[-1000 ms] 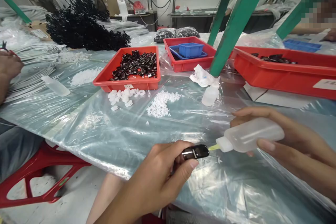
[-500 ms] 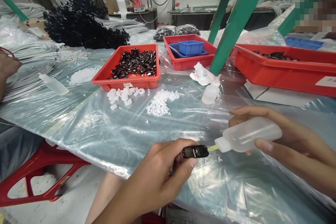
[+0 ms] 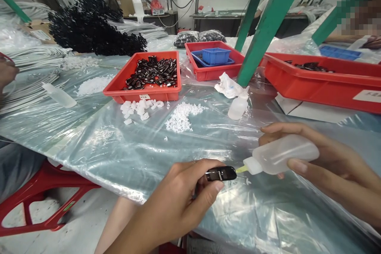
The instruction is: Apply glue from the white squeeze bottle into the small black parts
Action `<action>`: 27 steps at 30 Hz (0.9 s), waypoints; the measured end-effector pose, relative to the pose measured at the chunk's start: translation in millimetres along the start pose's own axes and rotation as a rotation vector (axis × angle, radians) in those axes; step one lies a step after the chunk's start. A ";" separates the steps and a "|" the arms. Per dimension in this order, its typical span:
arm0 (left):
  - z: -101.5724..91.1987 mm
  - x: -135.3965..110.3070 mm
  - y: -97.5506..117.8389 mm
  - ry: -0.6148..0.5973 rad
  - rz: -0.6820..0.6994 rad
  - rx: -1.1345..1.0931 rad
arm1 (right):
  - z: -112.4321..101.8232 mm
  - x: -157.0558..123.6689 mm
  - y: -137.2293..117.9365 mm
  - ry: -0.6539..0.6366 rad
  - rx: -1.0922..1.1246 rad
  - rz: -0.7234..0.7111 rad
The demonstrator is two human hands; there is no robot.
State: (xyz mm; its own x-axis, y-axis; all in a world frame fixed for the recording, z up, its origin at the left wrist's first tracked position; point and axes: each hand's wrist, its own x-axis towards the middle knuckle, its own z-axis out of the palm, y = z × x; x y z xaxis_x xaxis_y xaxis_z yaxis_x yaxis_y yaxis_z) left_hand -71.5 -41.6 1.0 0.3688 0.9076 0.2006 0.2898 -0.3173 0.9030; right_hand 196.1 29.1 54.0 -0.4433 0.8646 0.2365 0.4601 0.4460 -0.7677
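My left hand (image 3: 178, 202) pinches a small glossy black plastic part (image 3: 222, 174) between thumb and fingers, just above the plastic-covered table (image 3: 119, 151). My right hand (image 3: 321, 166) is wrapped round a translucent squeeze bottle (image 3: 282, 158) held sideways. Its yellow nozzle tip touches the right end of the black part. A tiny white piece (image 3: 247, 181) lies on the sheet just below the nozzle.
A red tray of black parts (image 3: 149, 73) stands ahead, with heaps of white pieces (image 3: 181, 117) in front of it. A second small bottle (image 3: 238, 106) stands by a green post (image 3: 268, 24). More red trays (image 3: 324, 83) lie to the right. Another person's hand (image 3: 7, 72) shows at far left.
Hardly anything differs: both hands stay put, and the nozzle stays at the end of the black part. The camera has shifted slightly.
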 end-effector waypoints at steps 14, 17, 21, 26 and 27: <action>0.0 -0.2 0.7 0.000 -0.013 -0.005 | -1.5 -4.7 3.5 0.004 -0.027 -0.010; 0.2 0.0 1.2 0.008 -0.014 -0.015 | -4.0 -7.2 10.5 -0.006 -0.047 -0.025; 0.0 0.7 0.9 0.071 -0.022 -0.077 | -10.5 -10.4 22.8 0.068 -0.131 0.033; -0.4 1.4 -1.5 0.163 -0.054 -0.108 | -13.5 -2.5 40.0 0.185 -0.100 0.190; -0.1 1.3 -2.0 0.175 -0.054 -0.120 | -12.7 -0.4 44.6 0.183 -0.077 0.178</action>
State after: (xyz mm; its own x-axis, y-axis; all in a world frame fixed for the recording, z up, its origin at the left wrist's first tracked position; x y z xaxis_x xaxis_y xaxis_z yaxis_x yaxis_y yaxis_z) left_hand -71.7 -39.8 -0.5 0.1934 0.9596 0.2042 0.1941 -0.2415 0.9508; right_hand 226.6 51.5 27.2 -0.2071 0.9554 0.2105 0.5784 0.2931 -0.7612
